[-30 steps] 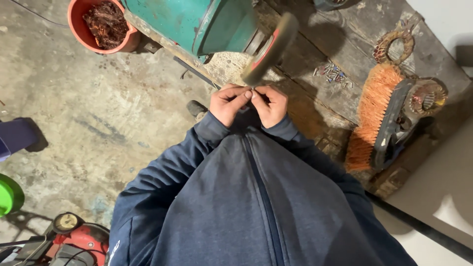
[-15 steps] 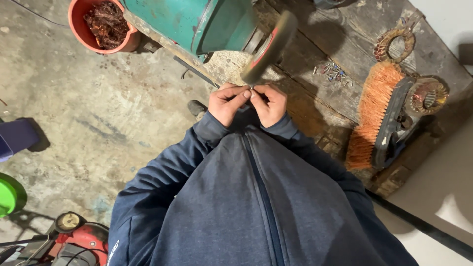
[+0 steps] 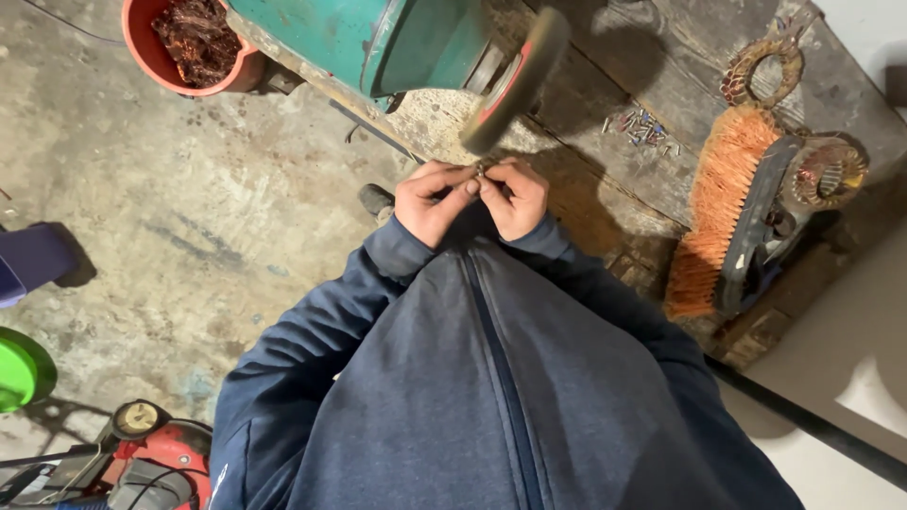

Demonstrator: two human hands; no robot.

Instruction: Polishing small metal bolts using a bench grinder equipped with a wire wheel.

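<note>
I pinch a tiny dull metal piece [image 3: 480, 170] between the fingertips of my left hand [image 3: 433, 200] and my right hand [image 3: 515, 196], both closed tight on it in front of my chest; its shape is too small to tell. It sits just below the grey grinding wheel [image 3: 515, 80] of the green bench grinder [image 3: 378, 38]. An orange-bristled brush [image 3: 718, 203] lies on the worn wooden bench [image 3: 605, 76], well to my right.

Between my bare left hand [image 3: 430, 200] and right hand [image 3: 515, 195] sits a small dull metal piece [image 3: 480, 171], above my matt navy fleece jacket [image 3: 491, 397], beside the rough worn wooden bench [image 3: 605, 85], glossy green metal grinder housing [image 3: 378, 38] and stained rough concrete floor [image 3: 170, 217].
</note>
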